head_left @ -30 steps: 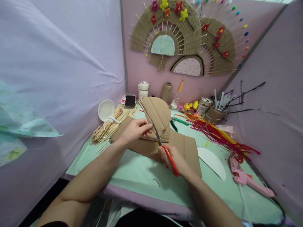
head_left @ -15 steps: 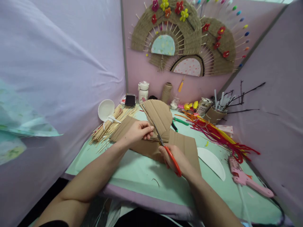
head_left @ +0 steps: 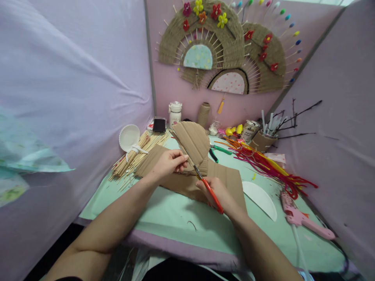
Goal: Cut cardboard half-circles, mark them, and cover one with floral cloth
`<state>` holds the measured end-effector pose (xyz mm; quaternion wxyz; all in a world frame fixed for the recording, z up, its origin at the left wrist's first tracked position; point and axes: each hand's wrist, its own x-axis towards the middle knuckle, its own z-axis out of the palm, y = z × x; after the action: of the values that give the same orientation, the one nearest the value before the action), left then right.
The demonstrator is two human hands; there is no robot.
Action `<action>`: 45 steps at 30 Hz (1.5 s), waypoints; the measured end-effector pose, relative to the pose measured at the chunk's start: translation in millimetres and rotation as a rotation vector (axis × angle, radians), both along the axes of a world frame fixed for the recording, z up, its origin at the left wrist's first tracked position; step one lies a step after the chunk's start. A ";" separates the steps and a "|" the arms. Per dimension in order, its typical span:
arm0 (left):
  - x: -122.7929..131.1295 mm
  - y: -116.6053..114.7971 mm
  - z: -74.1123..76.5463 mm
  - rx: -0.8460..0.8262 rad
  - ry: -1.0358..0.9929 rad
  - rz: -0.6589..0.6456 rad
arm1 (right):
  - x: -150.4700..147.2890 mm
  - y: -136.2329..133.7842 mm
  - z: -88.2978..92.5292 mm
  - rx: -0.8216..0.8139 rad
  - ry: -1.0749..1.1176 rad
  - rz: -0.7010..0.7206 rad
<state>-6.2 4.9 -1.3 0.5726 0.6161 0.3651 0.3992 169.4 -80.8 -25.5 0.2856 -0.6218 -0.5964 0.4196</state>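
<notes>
My left hand (head_left: 175,160) pinches the lower left edge of a rounded piece of corrugated cardboard (head_left: 195,138), held tilted above the table. My right hand (head_left: 215,191) grips red-handled scissors (head_left: 213,197), their blades lying along the straight edge of that piece, close to my left fingertips. How far the blades are apart I cannot make out. Underneath lie larger flat cardboard sheets (head_left: 228,179) on the pale green tablecloth (head_left: 164,210).
Left are a bundle of thin sticks (head_left: 137,160) and a white paper plate (head_left: 129,138). Green-handled pliers (head_left: 221,149) lie behind the cardboard. On the right are a half plate (head_left: 262,199), red and yellow pipe cleaners (head_left: 272,171) and a pink glue gun (head_left: 304,220). A twine spool (head_left: 204,114) stands behind.
The view has shifted slightly, so the scene sits a little further left. My hands, the scissors and the rounded cardboard keep nearly the same arrangement.
</notes>
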 end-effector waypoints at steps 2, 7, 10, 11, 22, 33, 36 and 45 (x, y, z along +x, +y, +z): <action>0.7 -0.5 0.1 -0.010 -0.020 -0.004 | -0.9 -0.1 -0.9 -0.021 0.025 -0.008; 0.9 -0.4 0.8 -0.013 -0.015 -0.004 | -2.2 0.0 -2.6 -0.020 0.043 0.004; 0.7 -0.8 0.8 0.006 0.012 -0.018 | -1.7 0.7 -4.6 0.008 0.038 0.063; 0.7 -1.2 0.8 0.006 0.016 -0.021 | -1.5 0.9 -5.2 0.019 0.031 0.077; 0.6 -1.3 0.4 -0.030 -0.006 -0.031 | -1.7 -0.2 -1.3 -0.041 -0.039 0.067; 3.5 -2.1 0.0 -0.139 -0.152 -0.040 | -3.1 -0.1 -0.7 -0.083 0.011 0.038; 2.1 -1.1 -0.9 -0.128 -0.173 -0.052 | 0.2 0.5 -4.7 -0.028 0.056 0.080; -12.5 16.8 -0.4 -0.041 -0.264 0.076 | 18.6 3.7 -20.2 0.131 0.220 0.278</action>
<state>-18.7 21.7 -1.7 0.6124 0.5323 0.3177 0.4906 188.0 -77.1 -45.8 0.3284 -0.4639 -0.6678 0.4806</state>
